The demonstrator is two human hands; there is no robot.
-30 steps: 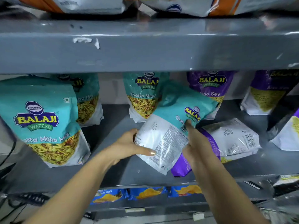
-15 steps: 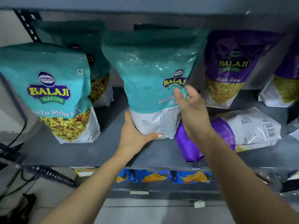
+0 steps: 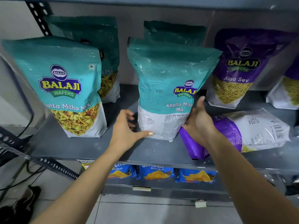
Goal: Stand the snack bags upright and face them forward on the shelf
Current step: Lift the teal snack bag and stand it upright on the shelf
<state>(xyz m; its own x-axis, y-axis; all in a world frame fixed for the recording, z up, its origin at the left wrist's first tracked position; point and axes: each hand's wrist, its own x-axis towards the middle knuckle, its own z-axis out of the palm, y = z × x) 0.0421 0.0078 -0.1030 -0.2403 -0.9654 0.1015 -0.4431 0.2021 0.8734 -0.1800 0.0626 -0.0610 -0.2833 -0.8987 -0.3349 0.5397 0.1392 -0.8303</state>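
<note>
A teal Khatta Mitha Mix bag [image 3: 163, 88] stands upright mid-shelf, its printed back panel toward me. My left hand [image 3: 127, 131] grips its lower left corner, thumb across the front. My right hand [image 3: 202, 125] cups its lower right side, thumb up, fingers hidden behind the bag. A purple bag [image 3: 252, 130] lies flat on its face just right of that hand. Another teal bag [image 3: 64, 88] stands facing forward at the left, with two more teal bags [image 3: 103, 46] [image 3: 174, 33] behind. A purple Aloo Sev bag [image 3: 239, 70] stands at the back right.
The grey metal shelf [image 3: 80, 147] has bare board between the front teal bags. Another purple bag [image 3: 288, 91] shows at the right edge. Blue chip packets [image 3: 157, 173] sit on the shelf below. A slotted upright [image 3: 38, 16] and floor cables [image 3: 24, 175] are at the left.
The teal bag went from tilted in the air to standing on the shelf. My right hand slid from its front logo down to its right side; the view dropped and moved closer.
</note>
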